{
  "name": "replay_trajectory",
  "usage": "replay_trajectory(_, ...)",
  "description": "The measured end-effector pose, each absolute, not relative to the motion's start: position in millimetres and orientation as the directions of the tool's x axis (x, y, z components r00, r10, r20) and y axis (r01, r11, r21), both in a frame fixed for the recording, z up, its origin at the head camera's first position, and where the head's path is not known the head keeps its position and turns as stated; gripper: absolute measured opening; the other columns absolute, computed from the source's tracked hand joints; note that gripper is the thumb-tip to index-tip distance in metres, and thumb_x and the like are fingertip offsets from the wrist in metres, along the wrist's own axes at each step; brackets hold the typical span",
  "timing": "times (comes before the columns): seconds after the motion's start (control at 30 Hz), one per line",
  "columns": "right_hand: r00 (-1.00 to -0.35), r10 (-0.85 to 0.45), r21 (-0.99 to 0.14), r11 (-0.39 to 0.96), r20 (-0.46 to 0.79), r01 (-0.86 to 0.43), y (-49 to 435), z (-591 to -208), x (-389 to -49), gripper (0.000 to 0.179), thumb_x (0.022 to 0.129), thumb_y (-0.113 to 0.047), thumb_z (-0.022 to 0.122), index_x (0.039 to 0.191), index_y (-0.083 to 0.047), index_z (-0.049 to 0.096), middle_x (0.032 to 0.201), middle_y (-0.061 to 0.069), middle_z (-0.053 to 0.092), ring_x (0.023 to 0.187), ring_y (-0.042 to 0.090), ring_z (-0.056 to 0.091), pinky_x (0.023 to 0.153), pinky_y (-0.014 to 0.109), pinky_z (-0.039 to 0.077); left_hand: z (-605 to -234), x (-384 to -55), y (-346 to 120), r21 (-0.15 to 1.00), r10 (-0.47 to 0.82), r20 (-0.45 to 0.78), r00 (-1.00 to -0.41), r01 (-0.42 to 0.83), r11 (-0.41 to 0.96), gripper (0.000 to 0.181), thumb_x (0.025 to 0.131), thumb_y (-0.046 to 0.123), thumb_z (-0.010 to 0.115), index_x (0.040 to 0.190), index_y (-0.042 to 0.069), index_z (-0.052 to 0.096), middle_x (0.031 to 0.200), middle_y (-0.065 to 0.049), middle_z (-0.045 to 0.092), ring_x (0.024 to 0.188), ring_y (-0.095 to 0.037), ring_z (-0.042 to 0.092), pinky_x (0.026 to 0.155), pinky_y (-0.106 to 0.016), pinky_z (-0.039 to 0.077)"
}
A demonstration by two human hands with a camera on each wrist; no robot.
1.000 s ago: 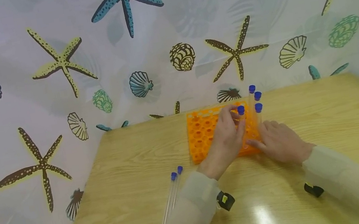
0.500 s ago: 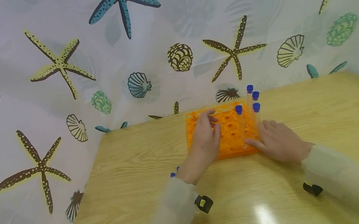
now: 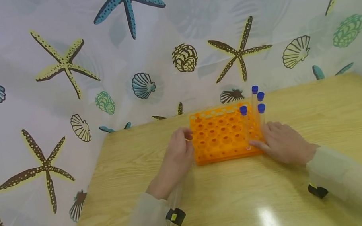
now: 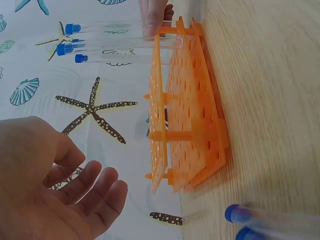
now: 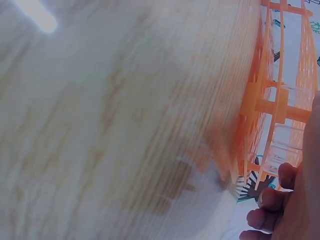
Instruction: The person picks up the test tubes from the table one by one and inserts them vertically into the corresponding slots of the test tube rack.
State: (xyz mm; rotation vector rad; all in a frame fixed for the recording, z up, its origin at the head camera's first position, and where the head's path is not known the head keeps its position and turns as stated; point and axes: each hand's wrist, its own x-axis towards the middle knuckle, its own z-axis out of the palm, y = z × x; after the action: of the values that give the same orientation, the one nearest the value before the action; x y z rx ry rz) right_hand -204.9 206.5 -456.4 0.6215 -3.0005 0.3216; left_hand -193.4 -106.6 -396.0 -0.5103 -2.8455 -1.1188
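An orange test tube rack point(image 3: 222, 153) stands on the table, with several blue-capped clear test tubes point(image 3: 243, 111) upright at its right end. My right hand point(image 3: 284, 144) grips that end, its thumb reaching along the front and its fingers at the side. Just off the rack's left end is my left hand point(image 3: 174, 156), its fingers loosely curled around nothing; in the left wrist view the palm point(image 4: 45, 185) holds no object. Two more capped test tubes point(image 4: 270, 222) lie on the table below the left hand, mostly hidden by the left hand and forearm in the head view.
A light wood table point(image 3: 129, 150) bears everything. Behind it and along the left hangs a pale cloth point(image 3: 157, 20) printed with starfish and shells. Each sleeve has a black wrist strap point(image 3: 175, 216) at the cuff.
My left hand has let go of a blue-capped test tube standing in the rack and moved left, past the rack's left end. The right hand has stayed at the right end.
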Motion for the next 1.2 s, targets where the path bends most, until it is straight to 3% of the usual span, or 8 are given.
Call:
replay_trajectory(0.3,-0.915,-0.392,-0.184,0.896,0.1,-0.404,206,-455,-204,0.056,0.1,-0.058,0.043,0.099,-0.002,0.049,0.084,0.009,0.05,0.074,0.024,0.045,0.069,0.039,0.038,-415,-182,-137,0.54,0.285,0.085,-0.955,0.285,0.792,0.015,0.1,0.001,0.042,0.111,-0.002,0.051,0.1,-0.016,0.056,0.08,-0.022,0.05,0.072,-0.033,0.048)
replay_trajectory(0.47,-0.914,-0.393,-0.189,0.894,0.1,-0.406,205,-455,-204,0.058,0.1,-0.057,0.044,0.102,0.0,0.051,0.086,0.011,0.052,0.075,0.024,0.046,0.069,0.04,0.039,-424,-175,-152,0.534,0.23,-0.044,-0.972,0.172,0.828,0.016,0.099,0.004,0.044,0.113,0.0,0.05,0.098,-0.013,0.055,0.075,-0.021,0.05,0.065,-0.03,0.045)
replay_trajectory(0.7,-0.914,-0.391,-0.201,0.892,0.108,-0.405,205,-455,-203,0.056,0.1,-0.057,0.045,0.1,-0.001,0.05,0.085,0.01,0.051,0.073,0.024,0.045,0.067,0.039,0.038,-424,-167,-168,0.476,0.195,-0.198,-0.961,0.08,0.876,0.02,0.098,0.012,0.052,0.113,-0.001,0.05,0.096,-0.013,0.056,0.076,-0.022,0.052,0.067,-0.034,0.046)
replay_trajectory(0.87,-0.914,-0.39,-0.205,0.891,0.109,-0.404,205,-455,-204,0.058,0.1,-0.058,0.045,0.102,0.0,0.05,0.086,0.012,0.053,0.073,0.024,0.046,0.067,0.038,0.038,-426,-159,-171,0.422,0.184,-0.314,-0.931,0.037,0.906,0.017,0.101,0.016,0.05,0.104,-0.001,0.051,0.082,-0.012,0.057,0.063,-0.02,0.053,0.053,-0.03,0.044)
replay_trajectory(1.2,-0.917,-0.384,-0.207,0.894,0.106,-0.398,207,-459,-206,0.063,0.1,-0.059,0.044,0.11,0.002,0.051,0.087,0.011,0.052,0.073,0.024,0.045,0.066,0.037,0.037,-432,-155,-168,0.466,0.174,-0.391,-0.904,-0.031,0.884,0.011,0.101,0.013,0.049,0.1,0.002,0.05,0.074,-0.009,0.052,0.052,-0.018,0.048,0.042,-0.024,0.04)
